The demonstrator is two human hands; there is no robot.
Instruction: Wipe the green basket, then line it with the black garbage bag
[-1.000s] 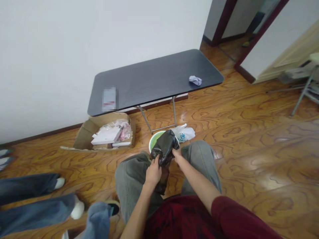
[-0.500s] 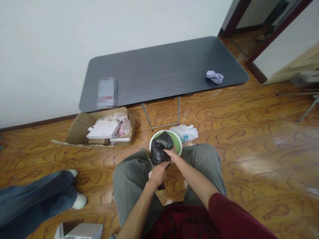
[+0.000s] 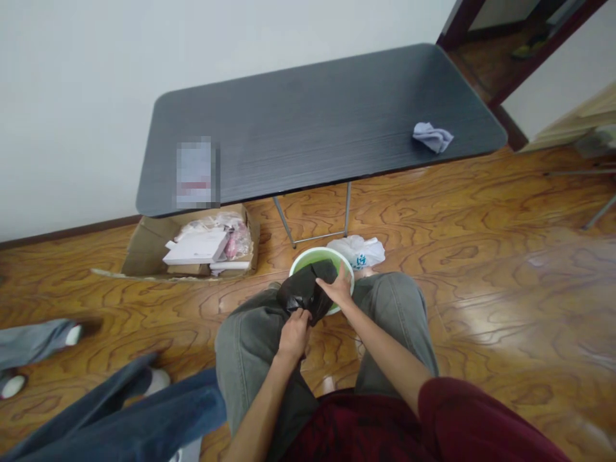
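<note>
A crumpled black plastic bag [image 3: 304, 292] hangs over the near rim of a round green bin [image 3: 308, 260] on the floor between my knees. My left hand [image 3: 293, 333] is closed, pinching the bag's lower edge. My right hand [image 3: 338, 290] grips the bag's right side at the bin's rim, fingers partly spread over the plastic. I am crouched in grey trousers.
A dark folding table [image 3: 317, 122] stands against the white wall with a pale cloth [image 3: 432, 136] near its right end. An open cardboard box [image 3: 192, 247] of papers and a white plastic bag [image 3: 359, 250] lie under it. Another person's legs [image 3: 120, 417] are at lower left.
The black bag has come down from above the bin onto its rim, and my hands lowered with it. The other person's legs have shifted at the left.
</note>
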